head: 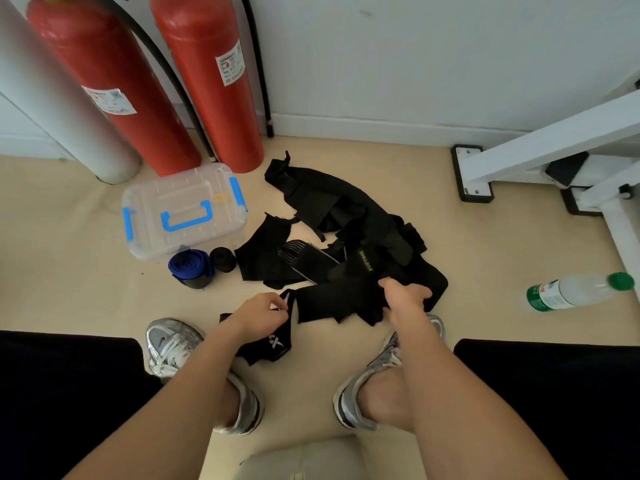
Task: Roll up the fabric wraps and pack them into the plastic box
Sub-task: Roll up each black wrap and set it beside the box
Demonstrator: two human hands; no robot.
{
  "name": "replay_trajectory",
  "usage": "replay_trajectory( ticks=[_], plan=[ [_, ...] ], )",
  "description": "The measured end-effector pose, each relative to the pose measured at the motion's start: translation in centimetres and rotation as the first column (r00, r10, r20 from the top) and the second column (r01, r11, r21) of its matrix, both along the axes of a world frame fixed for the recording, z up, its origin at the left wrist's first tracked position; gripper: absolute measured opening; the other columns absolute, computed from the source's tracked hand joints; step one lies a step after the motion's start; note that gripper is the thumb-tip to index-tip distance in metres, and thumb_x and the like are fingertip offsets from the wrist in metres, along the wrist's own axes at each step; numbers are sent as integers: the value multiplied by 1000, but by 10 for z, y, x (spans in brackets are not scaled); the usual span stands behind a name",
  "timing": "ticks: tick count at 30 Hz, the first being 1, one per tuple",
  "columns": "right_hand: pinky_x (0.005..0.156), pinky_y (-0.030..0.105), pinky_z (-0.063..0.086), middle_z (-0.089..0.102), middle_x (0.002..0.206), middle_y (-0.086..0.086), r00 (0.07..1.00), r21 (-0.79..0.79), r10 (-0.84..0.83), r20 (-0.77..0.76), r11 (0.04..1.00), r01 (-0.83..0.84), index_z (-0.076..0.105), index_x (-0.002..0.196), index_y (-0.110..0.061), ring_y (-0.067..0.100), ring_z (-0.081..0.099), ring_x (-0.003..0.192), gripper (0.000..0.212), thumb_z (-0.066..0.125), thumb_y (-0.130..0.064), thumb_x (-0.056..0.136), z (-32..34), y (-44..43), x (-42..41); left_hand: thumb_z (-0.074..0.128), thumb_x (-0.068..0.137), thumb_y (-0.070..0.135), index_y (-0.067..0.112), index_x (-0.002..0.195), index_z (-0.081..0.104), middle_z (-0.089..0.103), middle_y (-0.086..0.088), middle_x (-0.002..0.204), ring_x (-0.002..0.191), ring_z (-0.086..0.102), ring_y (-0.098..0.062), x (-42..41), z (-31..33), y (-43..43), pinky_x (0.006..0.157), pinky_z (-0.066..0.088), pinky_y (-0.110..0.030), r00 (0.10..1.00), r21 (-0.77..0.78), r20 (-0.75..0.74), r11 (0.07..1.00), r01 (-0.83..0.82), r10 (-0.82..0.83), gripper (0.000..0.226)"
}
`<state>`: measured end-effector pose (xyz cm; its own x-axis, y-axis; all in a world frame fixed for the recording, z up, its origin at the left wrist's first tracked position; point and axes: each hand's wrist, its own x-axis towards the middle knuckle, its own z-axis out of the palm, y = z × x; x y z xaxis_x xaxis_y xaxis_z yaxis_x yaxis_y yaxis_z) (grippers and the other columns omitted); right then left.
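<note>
this looks like a gym room. a white metal frame [554,140] with black feet stands on the tan floor [502,244]. black sport wraps [346,209] lie in a heap. two red tanks [207,81] stand by the white wall [415,57], and a water bottle [578,291] lies near the frame.

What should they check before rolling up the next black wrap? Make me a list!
1. Left hand pinches the black wrap: ok.
2. Right hand grips fabric of the black pile: ok.
3. Both hands on one wrap: cannot tell.
4. Plastic box open: not ok, its lid is on.
5. Blue roll and black roll packed: not ok, they lie outside, beside the box.
</note>
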<state>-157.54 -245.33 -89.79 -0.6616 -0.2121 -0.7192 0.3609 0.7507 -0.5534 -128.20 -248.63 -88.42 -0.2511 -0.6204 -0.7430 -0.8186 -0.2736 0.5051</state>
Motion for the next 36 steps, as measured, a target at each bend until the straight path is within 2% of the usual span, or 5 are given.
replay_trajectory(
  ticks=[4,8,17,27,36],
  plan=[
    [70,36,63,62,136,20,930,-130,-278,239,940,315,37,152,-14,32,73,105,76,83,-5,92,-7,1,-4,59,104,33,19,111,74,70,-1,102,87,63,-12,-9,-10,3,70,47,-28,994,-43,72,996,-73,76,22],
    [78,30,61,72,118,-2,957,-192,249,-150,942,-275,61,136,-29,17,72,100,50,81,-15,92,-6,-5,16,66,105,32,21,97,78,75,-1,90,84,70,-19,-18,-13,-2,74,56,-33,994,-147,82,987,-63,76,19],
    [97,40,63,73,122,0,238,-132,950,-203,214,-968,64,145,-28,16,72,109,45,61,-48,104,1,-14,94,81,94,18,20,162,29,72,5,105,95,72,-20,-25,-16,-1,90,62,-44,981,-204,-95,961,-186,169,85],
    [109,44,53,49,147,19,597,302,775,-206,631,-715,56,151,-20,40,61,125,54,73,-22,100,-21,3,-14,57,109,48,13,58,51,52,-2,52,55,56,-25,-25,-32,3,58,41,-33,971,-188,117,965,-185,209,61],
    [87,40,61,17,155,19,180,519,980,-82,196,-832,18,167,-46,32,63,97,107,88,-34,87,-33,25,8,67,104,47,15,75,73,64,6,56,57,64,-7,-37,-38,2,57,43,-27,989,-145,115,986,-78,95,43]
  ],
)
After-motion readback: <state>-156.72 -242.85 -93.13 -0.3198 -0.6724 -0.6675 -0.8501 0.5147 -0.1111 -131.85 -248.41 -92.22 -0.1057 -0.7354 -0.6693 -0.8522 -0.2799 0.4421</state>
